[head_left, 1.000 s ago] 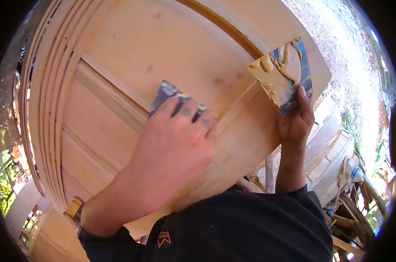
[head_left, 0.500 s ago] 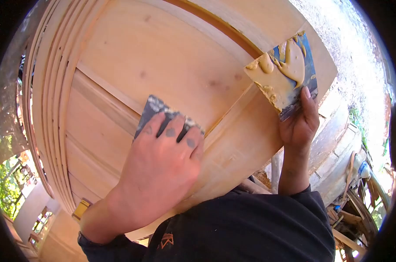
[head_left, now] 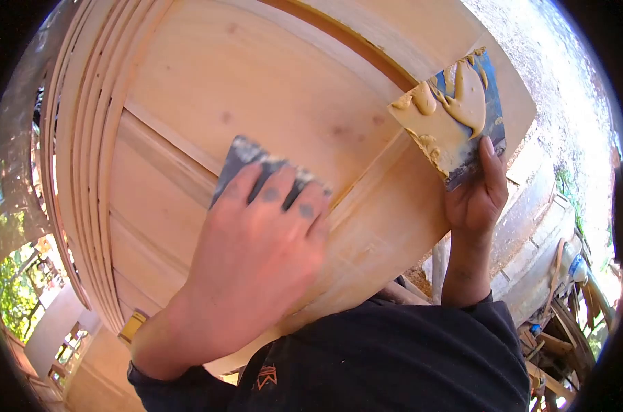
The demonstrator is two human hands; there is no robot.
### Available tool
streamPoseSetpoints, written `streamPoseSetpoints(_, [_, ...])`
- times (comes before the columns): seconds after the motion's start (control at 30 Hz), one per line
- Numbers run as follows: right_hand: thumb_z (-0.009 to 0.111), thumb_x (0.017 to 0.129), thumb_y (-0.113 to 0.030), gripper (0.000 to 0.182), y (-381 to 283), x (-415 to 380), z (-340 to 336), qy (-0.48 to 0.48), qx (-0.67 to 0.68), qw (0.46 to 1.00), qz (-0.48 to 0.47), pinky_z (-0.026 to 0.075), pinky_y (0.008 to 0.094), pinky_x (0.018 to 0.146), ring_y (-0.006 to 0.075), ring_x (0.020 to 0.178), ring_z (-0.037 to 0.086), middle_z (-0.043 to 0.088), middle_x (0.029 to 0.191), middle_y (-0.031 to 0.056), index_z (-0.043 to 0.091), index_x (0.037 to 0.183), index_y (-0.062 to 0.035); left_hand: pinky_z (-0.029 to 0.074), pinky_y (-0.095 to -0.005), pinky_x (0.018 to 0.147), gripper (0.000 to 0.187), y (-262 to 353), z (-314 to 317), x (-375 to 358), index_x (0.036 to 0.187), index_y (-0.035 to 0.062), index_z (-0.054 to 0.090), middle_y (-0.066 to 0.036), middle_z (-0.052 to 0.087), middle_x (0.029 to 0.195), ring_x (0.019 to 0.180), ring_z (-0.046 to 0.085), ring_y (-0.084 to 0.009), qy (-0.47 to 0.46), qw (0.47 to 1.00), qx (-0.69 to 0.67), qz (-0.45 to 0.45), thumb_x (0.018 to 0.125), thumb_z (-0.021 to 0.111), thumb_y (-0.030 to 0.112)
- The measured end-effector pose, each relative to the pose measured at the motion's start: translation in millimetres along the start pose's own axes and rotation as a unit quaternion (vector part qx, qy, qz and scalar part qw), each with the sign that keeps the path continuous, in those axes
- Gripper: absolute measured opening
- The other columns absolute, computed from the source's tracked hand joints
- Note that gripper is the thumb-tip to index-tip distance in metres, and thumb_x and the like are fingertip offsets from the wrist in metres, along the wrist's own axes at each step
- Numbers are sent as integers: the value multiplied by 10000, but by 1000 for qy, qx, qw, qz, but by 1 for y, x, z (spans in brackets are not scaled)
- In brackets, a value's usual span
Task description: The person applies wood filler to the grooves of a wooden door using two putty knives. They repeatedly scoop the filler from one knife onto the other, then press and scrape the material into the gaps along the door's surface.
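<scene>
My left hand point(head_left: 256, 261) is closed on a dark, putty-smeared scraper point(head_left: 237, 159), with its fingers laid across the blade. The scraper lies over the pale wooden panel point(head_left: 270, 82); its working edge is hidden. At the right, my right hand point(head_left: 478, 196) holds up a blue spreader point(head_left: 492, 113), thumb on its near edge and palm upward. Thick tan putty point(head_left: 466, 103) covers much of this spreader. Dark spots mark the panel's surface, and a narrow seam runs between the two hands.
Several stacked wooden edges point(head_left: 85, 158) stand along the left. A small yellow object point(head_left: 133, 325) sits beside my left wrist. Wood scraps point(head_left: 565, 336) lie piled at the lower right, near a pale curved surface point(head_left: 531, 233).
My left hand and its scraper have moved slightly up and right over the panel. My right hand keeps nearly the same place, still holding the putty-covered spreader. The view has shifted a little.
</scene>
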State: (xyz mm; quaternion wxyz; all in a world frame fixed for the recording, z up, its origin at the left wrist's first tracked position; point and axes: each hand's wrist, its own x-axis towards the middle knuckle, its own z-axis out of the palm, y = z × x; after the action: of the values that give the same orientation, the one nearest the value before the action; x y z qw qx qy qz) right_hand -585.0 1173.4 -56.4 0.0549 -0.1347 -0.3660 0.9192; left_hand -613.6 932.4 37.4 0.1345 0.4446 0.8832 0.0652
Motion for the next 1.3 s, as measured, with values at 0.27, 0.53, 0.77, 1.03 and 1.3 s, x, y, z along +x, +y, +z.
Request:
streamPoseSetpoints(0.27, [408,922,-106,372,1,2,-3,31,4,999,5,460,404,919,275,1085,542,500,1203,191,347,1253,50,424,-346,810,150,10,12,5,759,16,662,-102,611,842,873,568,-236,-86,995,-51,-13,685,575,112])
streamPoseSetpoints(0.53, [385,935,-115,349,3,2,-8,2,-5,1000,-10,418,397,964,266,1116,518,508,1206,187,382,1237,61,414,-356,837,192,12,14,-45,830,9,673,-116,621,903,934,560,-249,-146,987,-65,-28,697,572,104])
streamPoseSetpoints(0.77, [376,938,-125,364,0,4,-11,-20,1,1000,1,400,411,979,284,1134,505,498,1217,198,365,1246,70,441,-410,882,259,5,-8,-75,976,9,638,-124,611,1044,1002,565,-304,96,972,-96,-193,752,529,78])
streamPoseSetpoints(1.03, [343,953,-124,366,-5,8,-16,-138,31,989,41,427,344,952,274,1147,475,451,1274,206,380,1233,109,409,-383,932,381,23,17,-173,1088,-77,573,-228,584,1089,1022,572,-314,216,774,-315,-505,721,476,-47])
streamPoseSetpoints(1.3, [361,931,-140,496,-9,16,-11,-142,159,971,106,465,366,815,244,986,563,532,1194,162,221,1403,-89,382,-391,954,407,44,60,-237,1179,-82,509,-221,552,1161,1091,518,-309,270,724,-294,-562,785,521,17])
